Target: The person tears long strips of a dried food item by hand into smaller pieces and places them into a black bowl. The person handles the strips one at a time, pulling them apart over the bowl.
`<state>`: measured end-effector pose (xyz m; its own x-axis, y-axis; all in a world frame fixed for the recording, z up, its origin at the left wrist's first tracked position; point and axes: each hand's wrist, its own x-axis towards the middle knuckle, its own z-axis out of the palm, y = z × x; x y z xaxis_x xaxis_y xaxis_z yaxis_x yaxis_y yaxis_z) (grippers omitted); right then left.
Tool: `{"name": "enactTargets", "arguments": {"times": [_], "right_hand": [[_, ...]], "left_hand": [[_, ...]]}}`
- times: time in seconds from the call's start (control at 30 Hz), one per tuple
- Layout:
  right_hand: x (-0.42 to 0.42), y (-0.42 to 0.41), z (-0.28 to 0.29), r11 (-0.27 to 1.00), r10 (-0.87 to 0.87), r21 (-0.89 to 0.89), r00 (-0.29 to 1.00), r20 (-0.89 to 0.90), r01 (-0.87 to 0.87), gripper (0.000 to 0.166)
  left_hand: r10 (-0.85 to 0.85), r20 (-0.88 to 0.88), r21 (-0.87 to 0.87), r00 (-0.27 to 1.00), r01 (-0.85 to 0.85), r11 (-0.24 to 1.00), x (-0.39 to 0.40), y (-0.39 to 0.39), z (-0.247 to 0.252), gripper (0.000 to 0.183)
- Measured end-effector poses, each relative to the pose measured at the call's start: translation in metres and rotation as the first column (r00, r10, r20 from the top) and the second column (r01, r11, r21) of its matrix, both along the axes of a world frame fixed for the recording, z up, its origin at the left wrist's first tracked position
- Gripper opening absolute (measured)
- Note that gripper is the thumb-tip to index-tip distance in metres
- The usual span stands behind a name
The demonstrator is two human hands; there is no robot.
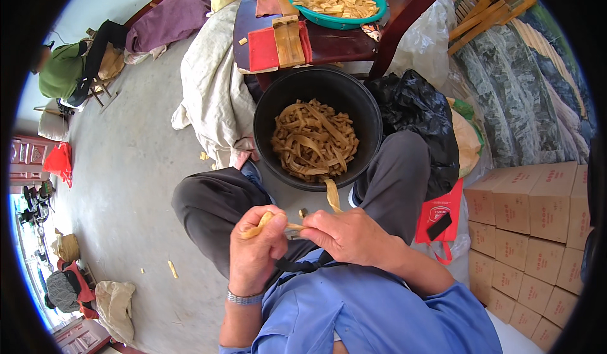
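Note:
My left hand (260, 247), with a metal-banded watch (244, 298) at the wrist, grips a coiled end of a tan, pliable strip (261, 226), apparently preserved vegetable. The strip stretches across to my right hand (348, 235), which pinches it between thumb and fingers. Its loose tail (333, 195) rises past my right hand towards the near rim of a black tub (265, 131). Between my knees, the tub holds a heap of similar brown strips (315, 140). Beyond it, a green basin (327, 22) of short, paler pieces stands on a dark red wooden chair (341, 45).
A wooden block device (289, 43) rests over red cloth (263, 50) on the chair. White cloth (213, 83) drapes at left, a black plastic bag (417, 116) at right. A phone (439, 226) lies on a red bag (448, 207) near stacked cartons (526, 259). Another person (61, 71) sits far left.

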<state>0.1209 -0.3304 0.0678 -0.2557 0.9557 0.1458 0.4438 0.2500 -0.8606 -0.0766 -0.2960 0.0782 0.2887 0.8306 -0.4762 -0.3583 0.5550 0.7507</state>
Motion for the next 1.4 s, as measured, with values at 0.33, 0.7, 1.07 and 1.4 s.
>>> {"name": "enactTargets", "arguments": {"times": [0.33,0.7,1.07,1.4], "right_hand": [[0.017,-0.010,0.019,0.996,-0.028,0.086,0.996,0.086,0.020,0.017],[0.024,0.009,0.009,0.910,-0.022,0.401,0.953,0.303,-0.106,0.018],[0.046,0.011,0.008,0.974,0.105,0.172,0.968,0.229,-0.147,0.023],[0.060,0.017,0.047,0.808,-0.092,-0.406,0.589,-0.803,-0.428,0.026]], "left_hand": [[-0.163,-0.014,0.070,0.986,0.164,0.984,-0.017,0.011,0.005,0.020],[-0.542,-0.221,-0.055,0.810,0.545,0.837,-0.030,0.035,0.025,0.030],[-0.278,-0.048,0.047,0.959,0.280,0.959,-0.049,0.039,0.026,0.015],[-0.138,-0.214,0.283,0.967,0.197,0.939,-0.031,0.034,0.026,0.013]]}}
